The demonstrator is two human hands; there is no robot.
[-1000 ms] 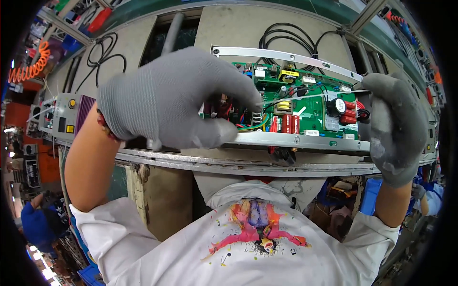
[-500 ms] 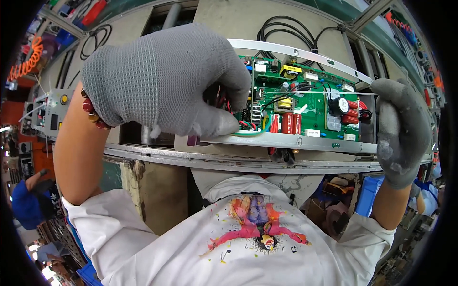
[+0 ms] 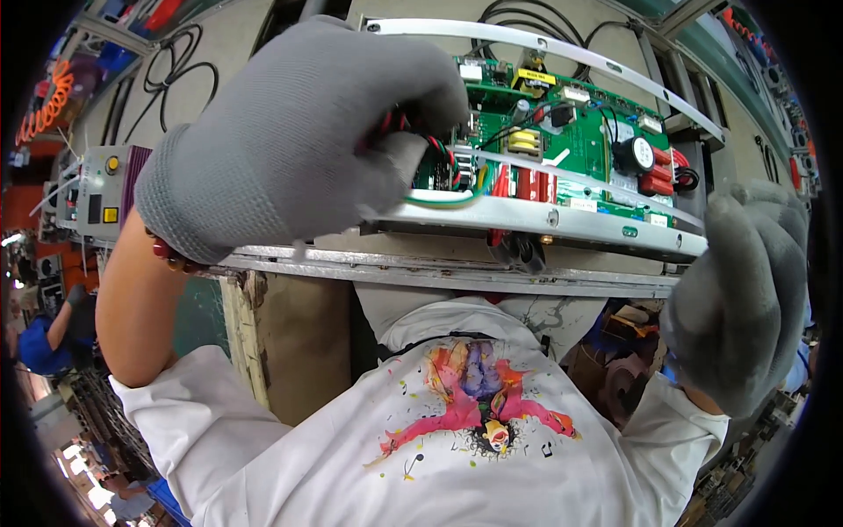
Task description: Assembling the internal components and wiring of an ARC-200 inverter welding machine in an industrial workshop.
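A long open metal chassis (image 3: 628,230) lies across the bench, with a green circuit board (image 3: 580,145) in it. My left hand (image 3: 307,132), in a grey glove, bends over its left end. The thumb and fingers close round red and black wires (image 3: 439,149); the grip is partly hidden. From beside these wires, a thin whitish cable tie (image 3: 615,186) runs rightward above the board. It reaches my gloved right hand (image 3: 742,299), off the chassis's right end. Those fingers look drawn together at the tie's end, though the pinch itself is hidden.
Coiled black cables (image 3: 527,22) lie behind the chassis, and another black cable (image 3: 167,83) at the far left. A control box with yellow buttons (image 3: 110,198) stands on the left. Along the bench front runs a metal rail (image 3: 527,281). Another person (image 3: 48,347) is at the left.
My right hand has moved right and down, away from the chassis end. The tie now slants down to the right. The chassis sits higher in view, while my left hand remains at the wires.
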